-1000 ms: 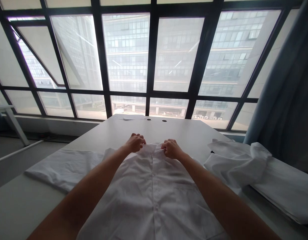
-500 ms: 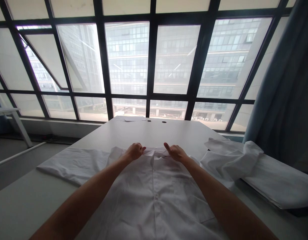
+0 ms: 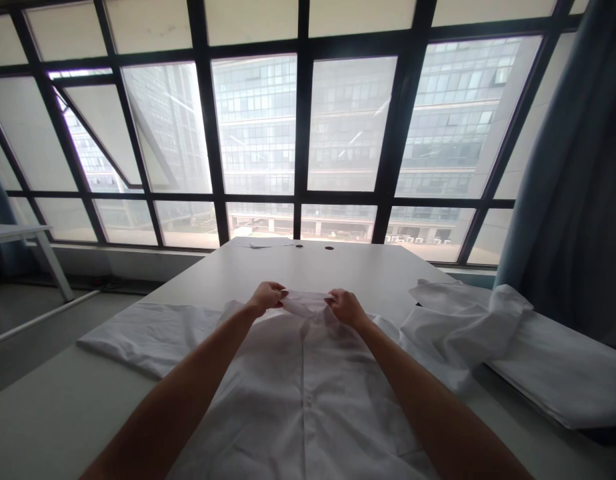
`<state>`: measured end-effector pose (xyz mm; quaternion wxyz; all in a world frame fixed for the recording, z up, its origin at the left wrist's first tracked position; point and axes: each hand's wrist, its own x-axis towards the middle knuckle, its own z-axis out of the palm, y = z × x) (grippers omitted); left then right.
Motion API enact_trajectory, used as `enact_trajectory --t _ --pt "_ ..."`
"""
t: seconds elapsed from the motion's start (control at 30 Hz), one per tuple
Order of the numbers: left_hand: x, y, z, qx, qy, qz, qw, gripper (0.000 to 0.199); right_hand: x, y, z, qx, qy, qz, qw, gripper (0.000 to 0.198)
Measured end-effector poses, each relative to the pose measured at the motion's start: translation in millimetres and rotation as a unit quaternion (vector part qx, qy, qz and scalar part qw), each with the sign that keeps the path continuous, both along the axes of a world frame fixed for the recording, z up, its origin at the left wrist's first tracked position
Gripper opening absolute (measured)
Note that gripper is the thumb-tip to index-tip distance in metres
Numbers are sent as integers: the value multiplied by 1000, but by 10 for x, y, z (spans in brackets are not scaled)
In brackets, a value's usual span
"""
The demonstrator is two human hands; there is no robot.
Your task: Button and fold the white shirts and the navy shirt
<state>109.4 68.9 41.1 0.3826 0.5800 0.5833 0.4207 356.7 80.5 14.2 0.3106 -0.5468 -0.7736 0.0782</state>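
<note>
A white button-front shirt [image 3: 304,380] lies spread on the white table, its button line running toward me and its collar end away from me. My left hand [image 3: 269,297] pinches one side of the collar [image 3: 307,298]. The other side is gripped between the thumb and fingers of my right hand [image 3: 346,306]. Between both hands the collar is stretched, looking slightly raised. One sleeve [image 3: 153,333] lies out flat to the left; the cloth on the right is bunched, partly behind my forearm.
The white table [image 3: 288,267] reaches toward the windows, with two dark round holes and a thin white sheet [image 3: 258,242] at its far end. White cloth [image 3: 563,363] lies over a dark-edged flat thing at right. A blue-grey curtain [image 3: 548,180] hangs beside it. Another table [image 3: 23,233] stands left.
Both thumbs, raised before, have come down onto the collar, and the hands now pinch it. The collar shows stretched and lifted between them. The view has tilted slightly.
</note>
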Motion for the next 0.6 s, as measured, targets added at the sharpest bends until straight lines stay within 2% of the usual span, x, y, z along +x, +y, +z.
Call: enact_trajectory --t 0.1,0.23,0.33,0.43,0.6 --pt "8 -68 73 -14 -119 -7 993 17 33 68 20 -45 145 52 987 39" --pt "-20 -145 111 -82 -329 -54 939 25 89 104 38 -139 291 97 941 57" --pt "-84 -192 92 -119 -374 -101 914 27 148 125 24 -156 340 97 922 63" --pt "-148 -249 81 -123 -398 -137 899 32 201 134 15 -178 378 112 902 60" --pt "-178 -343 150 -95 -393 -161 900 58 254 90 112 -240 480 169 827 41"
